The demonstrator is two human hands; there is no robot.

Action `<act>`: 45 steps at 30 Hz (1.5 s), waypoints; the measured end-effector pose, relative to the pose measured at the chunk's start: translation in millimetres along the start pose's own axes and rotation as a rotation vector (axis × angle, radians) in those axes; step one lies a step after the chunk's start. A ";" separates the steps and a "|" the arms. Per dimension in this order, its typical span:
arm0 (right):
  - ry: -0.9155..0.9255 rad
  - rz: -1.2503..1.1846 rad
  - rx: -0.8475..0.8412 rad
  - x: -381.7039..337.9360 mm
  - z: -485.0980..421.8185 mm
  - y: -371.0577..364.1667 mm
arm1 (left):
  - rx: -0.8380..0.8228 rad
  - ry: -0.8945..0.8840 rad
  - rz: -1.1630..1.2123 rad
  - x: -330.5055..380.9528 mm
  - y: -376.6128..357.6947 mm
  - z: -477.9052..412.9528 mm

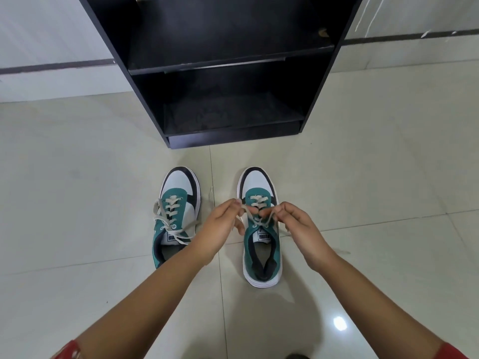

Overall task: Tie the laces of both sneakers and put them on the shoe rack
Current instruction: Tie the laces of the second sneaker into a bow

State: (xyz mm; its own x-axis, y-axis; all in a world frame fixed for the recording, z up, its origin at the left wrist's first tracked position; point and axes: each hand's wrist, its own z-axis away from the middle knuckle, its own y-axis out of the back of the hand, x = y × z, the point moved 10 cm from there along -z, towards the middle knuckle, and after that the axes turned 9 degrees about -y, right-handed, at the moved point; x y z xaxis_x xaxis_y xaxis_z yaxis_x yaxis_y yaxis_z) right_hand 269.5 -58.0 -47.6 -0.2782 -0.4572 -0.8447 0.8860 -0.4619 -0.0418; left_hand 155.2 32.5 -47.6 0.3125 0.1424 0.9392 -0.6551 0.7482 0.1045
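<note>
A: Pale glossy floor tiles (363,177), black shoe rack (228,73) at 12 o'clock, shelves bare. Hands?

B: Both arms reach forward from 6 o'clock, red sleeves at the bottom edge. Left hand (220,226) sits at about 9 o'clock of the right sneaker (260,229), wrist bent in, thumb and forefinger pinched shut on a lace strand. Right hand (298,224) mirrors it at 3 o'clock, narrow pinch grip on the other strand.

A: Laces state?

B: Beige laces (255,220) on that shoe pulled up and outward from a crossing over the tongue, taut between both pinches. Cannot tell whether a knot has formed.

A: Other shoe?

B: Left sneaker (178,211) stands at 9 o'clock of the hands, just beside the left forearm, its laces looped and spread over the sides. Cannot tell if they're tied.

A: Look?

B: Teal, white and black uppers, white soles, toes pointing to 12, both on the floor in front of the rack, near each other but apart.
</note>
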 end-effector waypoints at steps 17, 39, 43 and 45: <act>0.011 -0.203 -0.063 -9.5 0.9 -11.0 | -0.252 -0.244 -0.056 34.5 -32.1 11.0; 0.072 -0.128 -0.015 -12.3 0.5 -10.3 | -0.065 -0.059 0.172 5.9 -14.6 -2.9; -0.085 -0.149 0.017 2.1 -7.2 -5.4 | -0.044 -0.340 -0.394 31.8 -7.6 0.0; -0.148 -0.105 0.008 8.0 -10.3 -6.7 | -0.012 -0.596 -0.809 51.4 -13.2 8.7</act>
State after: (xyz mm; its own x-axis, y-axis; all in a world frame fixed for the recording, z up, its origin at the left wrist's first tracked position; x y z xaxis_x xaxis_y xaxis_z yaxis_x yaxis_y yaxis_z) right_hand 265.2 -50.8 -59.6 -0.4209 -0.5127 -0.7483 0.8463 -0.5190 -0.1204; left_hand 174.0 24.4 2.1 0.2630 -0.7569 0.5983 -0.3905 0.4836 0.7833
